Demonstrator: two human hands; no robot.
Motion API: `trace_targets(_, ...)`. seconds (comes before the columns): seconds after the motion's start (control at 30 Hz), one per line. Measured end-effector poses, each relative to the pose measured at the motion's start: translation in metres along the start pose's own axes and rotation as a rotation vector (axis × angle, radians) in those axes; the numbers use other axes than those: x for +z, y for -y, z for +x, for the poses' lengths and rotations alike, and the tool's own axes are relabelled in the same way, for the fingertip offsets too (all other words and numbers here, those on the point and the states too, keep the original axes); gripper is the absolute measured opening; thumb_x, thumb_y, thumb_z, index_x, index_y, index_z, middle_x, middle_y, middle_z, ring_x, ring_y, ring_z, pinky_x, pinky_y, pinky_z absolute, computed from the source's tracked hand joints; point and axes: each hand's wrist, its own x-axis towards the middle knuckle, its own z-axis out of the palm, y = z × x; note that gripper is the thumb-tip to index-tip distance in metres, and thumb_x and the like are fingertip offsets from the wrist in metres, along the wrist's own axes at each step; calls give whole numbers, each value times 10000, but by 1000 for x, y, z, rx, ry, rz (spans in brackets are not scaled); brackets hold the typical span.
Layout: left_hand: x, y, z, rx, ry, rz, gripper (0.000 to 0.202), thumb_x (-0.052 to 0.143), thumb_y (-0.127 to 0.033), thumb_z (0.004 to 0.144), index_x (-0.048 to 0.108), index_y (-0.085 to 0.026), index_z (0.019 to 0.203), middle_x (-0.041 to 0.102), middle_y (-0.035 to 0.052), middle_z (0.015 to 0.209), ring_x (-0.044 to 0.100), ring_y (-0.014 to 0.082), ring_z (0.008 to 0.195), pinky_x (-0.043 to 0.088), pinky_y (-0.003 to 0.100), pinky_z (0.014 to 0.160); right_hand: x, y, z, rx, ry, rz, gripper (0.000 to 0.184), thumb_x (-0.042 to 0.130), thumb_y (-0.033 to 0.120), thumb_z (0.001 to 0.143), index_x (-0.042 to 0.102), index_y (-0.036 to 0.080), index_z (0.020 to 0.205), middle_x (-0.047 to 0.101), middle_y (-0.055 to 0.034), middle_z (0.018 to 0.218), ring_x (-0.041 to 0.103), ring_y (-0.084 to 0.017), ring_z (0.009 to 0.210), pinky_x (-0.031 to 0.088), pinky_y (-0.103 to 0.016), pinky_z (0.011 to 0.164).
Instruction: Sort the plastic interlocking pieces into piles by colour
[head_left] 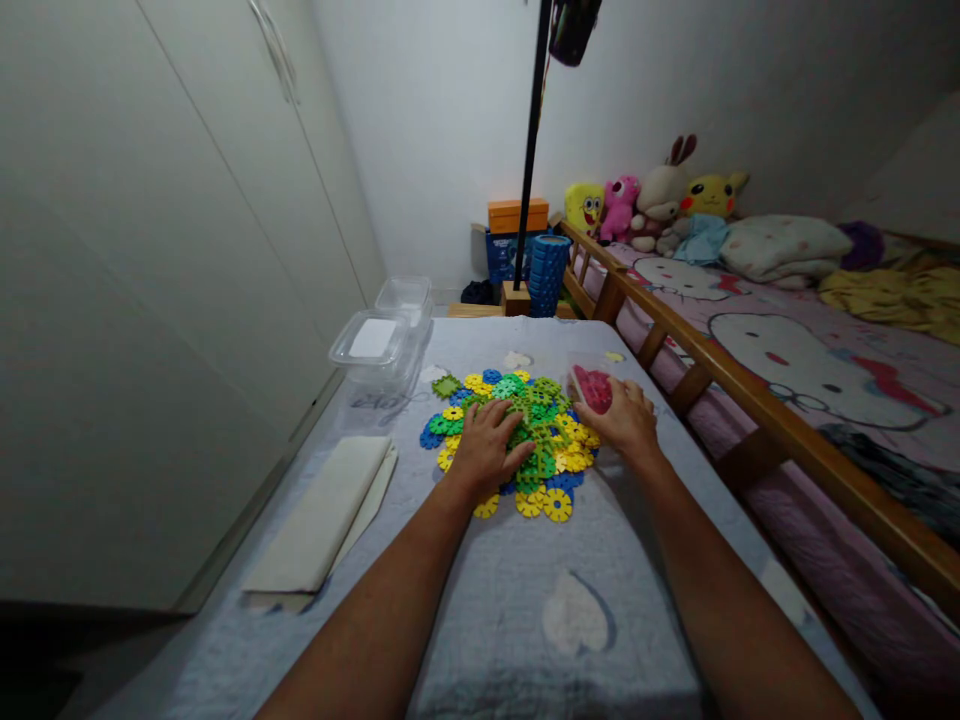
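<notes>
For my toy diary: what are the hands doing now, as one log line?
left hand: flat on disc pile | right hand: against red-piece tub | nearby: clear boxes

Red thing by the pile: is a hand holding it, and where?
The right hand holds the red thing by its near right side, fingers over its edge. The left hand lies flat on the disc pile, gripping nothing that shows.

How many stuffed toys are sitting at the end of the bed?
4: a yellow square one leftmost, a pink one beside it, a white bunny next, and a yellow one rightmost. More may hide behind them.
</notes>
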Motion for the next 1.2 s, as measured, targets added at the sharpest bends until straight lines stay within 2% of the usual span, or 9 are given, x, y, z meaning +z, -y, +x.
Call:
trace_targets(0.2,0,1,1,18,-20,-14,455,583,-492,944,623,-224,1310,578,128,1439,469,304,1388,287,570,1194,3,-1,-4,39,-85,58,675,600,609,809,604,234,1370,516,-165,1407,500,-389,1237,414,-501,1015)
trace_targets(0.37,0,1,1,8,-41,-48,452,585,-485,941,632,-216,1301,583,128,1431,467,301,1384,292,565,1193,2,3,-12,-34,-144,103,629,619,574,797,636,231,1324,517,-165,1390,489,-387,1228,395,-510,1027)
trace_targets(0.5,1,1,1,5,-57,-62,437,600,-483,930,646,-224,1279,596,122,1410,480,298,1367,303,563,1189,-1,7,-19,-89,-114,97,638,637,565,781,625,243,1332,501,-160,1416,463,-404,1246,396,-530,1003)
trace_targets(0.67,-1,0,1,19,-66,-57,452,614,-480,922,655,-188,1265,603,139,1399,494,300,1351,310,548,1192,-9,13,-28,-247,-147,33,642,693,574,762,628,247,1310,462,-166,1471,405,-420,1281,327,-583,1037)
trace_targets(0.8,-2,-2,1,39,-75,-60,440,620,-479,918,654,-207,1262,602,134,1394,487,304,1358,329,553,1179,-16,18,-33,-393,-184,-15,655,729,568,768,612,246,1326,413,-179,1518,339,-441,1312,249,-632,1064)
trace_targets(0.9,-2,-4,2,48,-86,-83,426,622,-474,917,653,-223,1260,604,124,1385,495,305,1351,358,543,1163,-18,25,-38,-480,-193,-35,676,746,575,767,596,246,1339,386,-181,1545,300,-448,1344,225,-652,1077)
trace_targets(1.0,-1,-7,2,46,-99,-126,444,601,-455,933,631,-192,1289,611,133,1374,514,286,1328,382,497,1162,-20,33,-45,-551,-187,-29,632,736,568,784,605,252,1316,399,-172,1546,314,-436,1344,231,-653,1092)
trace_targets(1.1,0,-9,2,32,-117,-161,473,570,-406,951,573,-173,1363,592,142,1408,506,267,1344,385,462,1172,-21,42,-53,-633,-169,8,507,695,464,839,619,241,1289,430,-166,1532,340,-409,1347,282,-608,1099)
trace_targets(1.2,0,-11,2,4,-143,-152,525,540,-343,956,479,-202,1458,495,135,1528,438,272,1424,356,484,1195,-23,48,-59,-682,-175,90,477,633,311,863,594,225,1331,453,-159,1513,361,-379,1367,325,-557,1107)
